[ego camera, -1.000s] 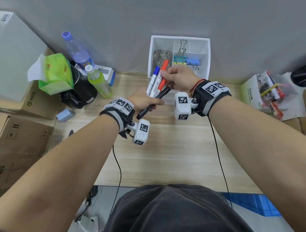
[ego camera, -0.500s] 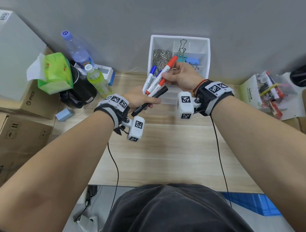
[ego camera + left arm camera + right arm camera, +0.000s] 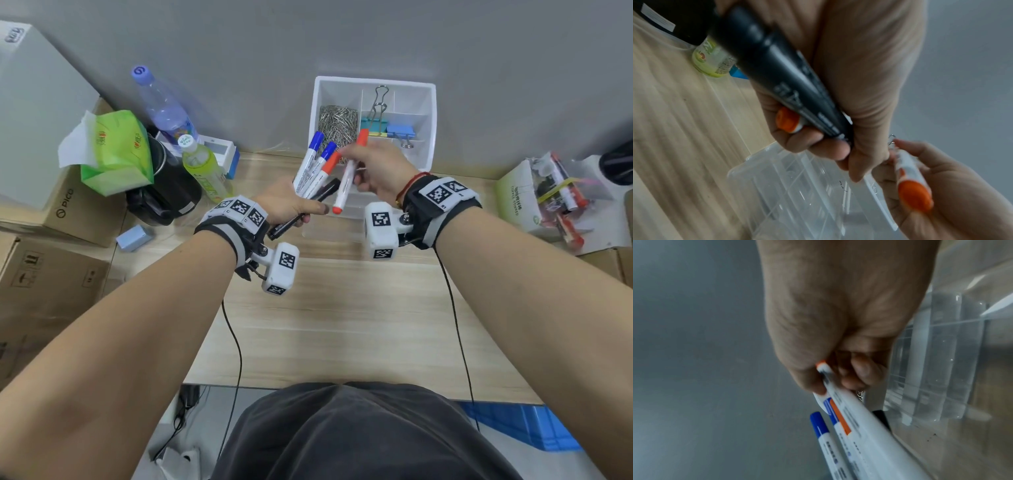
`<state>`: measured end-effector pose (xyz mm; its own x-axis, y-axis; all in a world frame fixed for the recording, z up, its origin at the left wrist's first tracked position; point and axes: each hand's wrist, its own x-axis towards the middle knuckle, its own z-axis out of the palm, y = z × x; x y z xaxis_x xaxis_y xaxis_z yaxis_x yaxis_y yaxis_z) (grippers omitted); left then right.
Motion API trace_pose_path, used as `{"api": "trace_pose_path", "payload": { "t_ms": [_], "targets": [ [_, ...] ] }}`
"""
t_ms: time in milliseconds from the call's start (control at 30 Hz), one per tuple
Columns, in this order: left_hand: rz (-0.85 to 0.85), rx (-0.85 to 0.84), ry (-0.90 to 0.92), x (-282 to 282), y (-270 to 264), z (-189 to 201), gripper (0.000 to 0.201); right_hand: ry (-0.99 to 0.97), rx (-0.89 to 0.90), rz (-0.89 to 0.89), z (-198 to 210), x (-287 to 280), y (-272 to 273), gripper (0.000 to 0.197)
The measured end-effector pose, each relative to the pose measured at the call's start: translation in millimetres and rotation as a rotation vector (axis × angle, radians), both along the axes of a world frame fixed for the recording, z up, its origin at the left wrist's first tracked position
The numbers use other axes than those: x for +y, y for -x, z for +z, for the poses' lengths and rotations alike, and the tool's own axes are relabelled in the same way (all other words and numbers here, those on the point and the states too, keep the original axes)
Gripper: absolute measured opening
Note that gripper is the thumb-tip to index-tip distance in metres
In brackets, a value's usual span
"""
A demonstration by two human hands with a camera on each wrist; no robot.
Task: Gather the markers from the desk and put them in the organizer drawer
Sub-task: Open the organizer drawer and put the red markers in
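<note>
Evidently my left hand (image 3: 291,205) clamped the spare markers (image 3: 313,169) as a bundle. My right hand (image 3: 376,168) pinched one red marker (image 3: 346,178) above the clear drawer (image 3: 807,191), presumably for dropping in.

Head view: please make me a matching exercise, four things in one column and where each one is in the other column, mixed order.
1. black marker
2. single red marker
3. paper clips
4. green tissue pack

a. organizer's top tray
b. right hand
c. left hand, with the blue markers
d. far left, beside the bottles

Pairs: 1-c, 2-b, 3-a, 4-d
</note>
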<state>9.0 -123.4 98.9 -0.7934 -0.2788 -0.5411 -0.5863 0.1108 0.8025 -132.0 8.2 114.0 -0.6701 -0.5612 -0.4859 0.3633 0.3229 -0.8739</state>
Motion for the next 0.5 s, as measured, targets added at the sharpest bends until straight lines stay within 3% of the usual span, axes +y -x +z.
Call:
{"api": "trace_pose_path", "payload": {
  "t_ms": [133, 300, 500],
  "targets": [
    [0.004, 0.006, -0.034, 0.8, 0.5, -2.2, 0.024, -0.053, 0.071, 0.095, -9.6, -3.9, -2.0, 0.034],
    [0.025, 0.048, -0.095, 2.4, 2.5, -2.8, 0.026, -0.070, 0.106, 0.141, -17.5, -6.3, -5.5, 0.048],
    [0.053, 0.024, -0.236, -10.7, -2.5, -6.5, 0.034, 0.000, 0.263, -0.021, -12.7, -5.9, 0.3, 0.016]
  ]
}}
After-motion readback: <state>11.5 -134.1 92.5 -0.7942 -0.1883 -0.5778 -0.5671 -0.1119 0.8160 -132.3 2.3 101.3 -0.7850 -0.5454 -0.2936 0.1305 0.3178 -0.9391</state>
